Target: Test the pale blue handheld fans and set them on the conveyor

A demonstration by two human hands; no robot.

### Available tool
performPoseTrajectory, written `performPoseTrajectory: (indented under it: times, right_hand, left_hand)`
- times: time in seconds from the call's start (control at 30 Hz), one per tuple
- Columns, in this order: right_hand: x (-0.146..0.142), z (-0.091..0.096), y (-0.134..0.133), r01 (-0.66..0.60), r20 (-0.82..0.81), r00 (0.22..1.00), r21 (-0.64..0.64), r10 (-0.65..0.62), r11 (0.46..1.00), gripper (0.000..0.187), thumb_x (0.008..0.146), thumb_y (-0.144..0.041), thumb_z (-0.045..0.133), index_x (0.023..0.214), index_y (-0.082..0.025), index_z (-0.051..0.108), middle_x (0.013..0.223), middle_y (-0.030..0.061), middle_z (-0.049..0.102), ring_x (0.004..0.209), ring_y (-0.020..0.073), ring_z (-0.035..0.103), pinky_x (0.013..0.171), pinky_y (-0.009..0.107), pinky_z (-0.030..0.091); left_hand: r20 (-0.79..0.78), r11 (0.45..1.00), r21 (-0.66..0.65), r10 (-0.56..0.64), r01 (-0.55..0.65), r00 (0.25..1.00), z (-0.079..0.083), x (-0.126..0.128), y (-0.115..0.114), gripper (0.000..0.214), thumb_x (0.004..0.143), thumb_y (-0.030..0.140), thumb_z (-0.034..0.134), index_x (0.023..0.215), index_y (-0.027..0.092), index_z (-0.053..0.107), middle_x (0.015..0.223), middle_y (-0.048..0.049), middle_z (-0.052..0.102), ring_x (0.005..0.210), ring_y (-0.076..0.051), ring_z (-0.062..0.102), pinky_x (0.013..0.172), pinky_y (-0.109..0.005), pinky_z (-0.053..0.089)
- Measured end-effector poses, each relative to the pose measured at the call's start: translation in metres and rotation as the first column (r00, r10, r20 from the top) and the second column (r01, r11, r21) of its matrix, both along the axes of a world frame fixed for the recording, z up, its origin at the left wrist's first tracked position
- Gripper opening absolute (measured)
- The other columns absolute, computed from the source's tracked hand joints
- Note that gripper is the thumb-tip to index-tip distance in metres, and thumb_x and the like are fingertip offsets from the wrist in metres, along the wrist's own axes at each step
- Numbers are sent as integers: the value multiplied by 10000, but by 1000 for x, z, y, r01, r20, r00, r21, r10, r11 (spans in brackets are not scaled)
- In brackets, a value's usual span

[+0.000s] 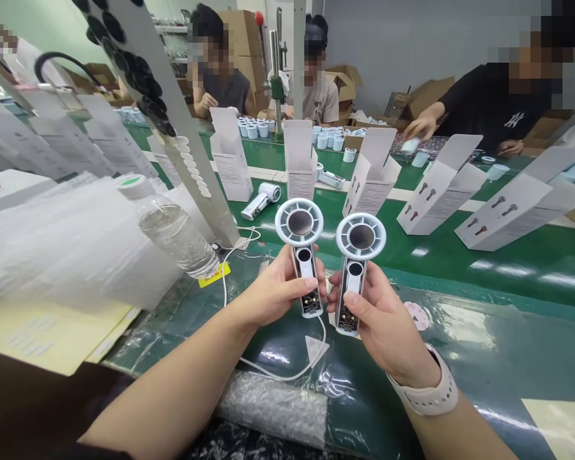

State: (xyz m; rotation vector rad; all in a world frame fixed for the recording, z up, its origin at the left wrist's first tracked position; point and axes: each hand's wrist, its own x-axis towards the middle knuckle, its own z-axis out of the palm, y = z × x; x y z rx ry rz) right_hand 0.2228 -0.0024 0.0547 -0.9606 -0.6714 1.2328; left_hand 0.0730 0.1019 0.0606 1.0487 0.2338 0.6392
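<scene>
The only sign I can read clearly is a white "NY" logo (511,119) on the black shirt (479,108) of a co-worker at the right side. The white cardboard boxes (441,185) standing on the bench have printed lines and small fan pictures, but the letters are too small to read. The yellow label (214,275) on the bench is also not readable, and I cannot read any mark on the handheld fans (299,222).
</scene>
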Motion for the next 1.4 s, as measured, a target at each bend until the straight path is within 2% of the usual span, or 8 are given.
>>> performPoseTrajectory:
  times: [0.13, 0.3, 0.47, 0.57, 0.77, 0.97, 1.23, 1.4]
  right_hand:
    - [1, -2, 2, 28, 3, 1000, -16, -28, 999, 464, 760, -335, 805, 1151, -292, 559, 1037, 3, 645, 893, 174, 636, 754, 327, 561]
    - [1, 2, 2, -21, -31, 999, 30, 22, 999, 394, 773, -307, 767, 1116, -272, 576, 1014, 16, 641, 770, 158, 626, 683, 332, 563]
    - [0, 3, 1, -30, -13, 999, 66, 31, 997, 375, 787, -303, 749, 1121, -268, 582, 997, 17, 637, 791, 169, 637, 695, 337, 566]
    - [1, 2, 1, -13, -1, 1000, 51, 13, 999, 378, 780, -295, 750, 1117, -266, 580, 990, 14, 647, 755, 153, 628, 687, 322, 564]
    - [0, -3, 1, 25, 47, 999, -9, -24, 1000, 196, 855, -355, 664, 1004, -244, 605, 953, 17, 653, 680, 135, 610, 590, 286, 542]
    - [-4, 1, -3, -55, 93, 995, 86, 47, 995, 205, 891, -383, 639, 1047, -257, 602, 969, 27, 639, 694, 151, 605, 607, 318, 553]
    - [-3, 1, 3, 4, 48, 999, 9, -4, 1000, 299, 846, -391, 690, 1091, -271, 567, 1050, 38, 632, 797, 200, 624, 649, 368, 556]
    - [-3, 0, 4, 15, 57, 998, 1, -15, 1000, 286, 852, -372, 670, 1095, -265, 565, 1058, 48, 631, 810, 216, 617, 649, 388, 543]
  left_hand:
    - [4, 998, -35, -42, 42, 999, 1, -1, -1, 493, 754, 274, 768, 1149, 222, 478, 885, 10, 613, 777, -160, 637, 719, -344, 542]
    - [26, 998, -35, -45, 46, 999, 0, 0, -3, 454, 747, 212, 747, 1120, 226, 489, 839, 22, 616, 715, -141, 623, 659, -304, 524]
    - [55, 996, -26, -86, 87, 995, 2, 1, -5, 450, 752, 224, 741, 1123, 219, 486, 843, 14, 624, 720, -151, 627, 679, -329, 527]
    - [13, 998, -16, -64, 64, 998, 0, 2, -4, 421, 742, 225, 749, 1075, 211, 491, 835, 14, 626, 717, -150, 628, 694, -334, 525]
    - [-58, 995, -45, 84, -87, 995, -2, 5, -3, 340, 776, 274, 711, 1026, 214, 489, 791, 24, 613, 672, -135, 604, 623, -291, 503]
    - [-30, 1000, -16, -4, 3, 1000, -3, 4, -5, 348, 759, 352, 733, 985, 208, 510, 747, 4, 601, 677, -163, 585, 612, -316, 495]
    - [-60, 1000, 13, -15, 16, 998, -10, 9, -2, 305, 790, 340, 717, 950, 202, 497, 765, 0, 594, 672, -156, 591, 631, -326, 491]
    - [-67, 1000, 19, -22, 23, 998, -6, 9, -3, 301, 783, 313, 713, 958, 213, 489, 752, 7, 591, 656, -162, 584, 621, -327, 473]
